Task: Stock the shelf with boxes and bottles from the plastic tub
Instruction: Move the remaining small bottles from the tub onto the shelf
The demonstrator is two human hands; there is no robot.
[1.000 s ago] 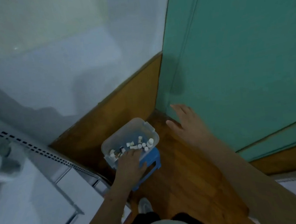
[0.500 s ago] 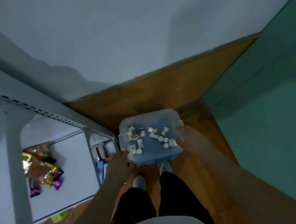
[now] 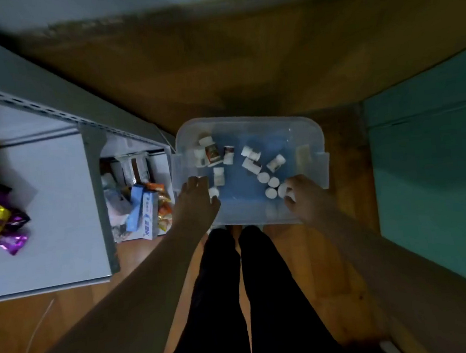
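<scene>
The clear plastic tub (image 3: pixel 311 129) stands on a blue stool just beyond my feet, with several small white-capped bottles (image 3: pixel 252 164) loose inside. My left hand (image 3: pixel 195 201) reaches over the tub's front-left corner, thumb and forefinger around a small white bottle (image 3: pixel 214 191). At the front-right corner my right hand (image 3: pixel 306 197) has its fingers curled on another white bottle (image 3: pixel 283 190). The grey metal shelf (image 3: pixel 58 210) is on the left. Motion blur hides finer detail.
The shelf's upper board holds shiny purple and gold snack packets (image 3: pixel 2 227). A lower level (image 3: pixel 140 202) beside the tub is crowded with boxes and packets. A teal door (image 3: pixel 436 173) closes off the right side. Wooden floor and my black-trousered legs (image 3: pixel 247 303) fill the foreground.
The view has tilted down and closer to the tub. Both hands have shifted from the tub's sides to its front corners, onto bottles.
</scene>
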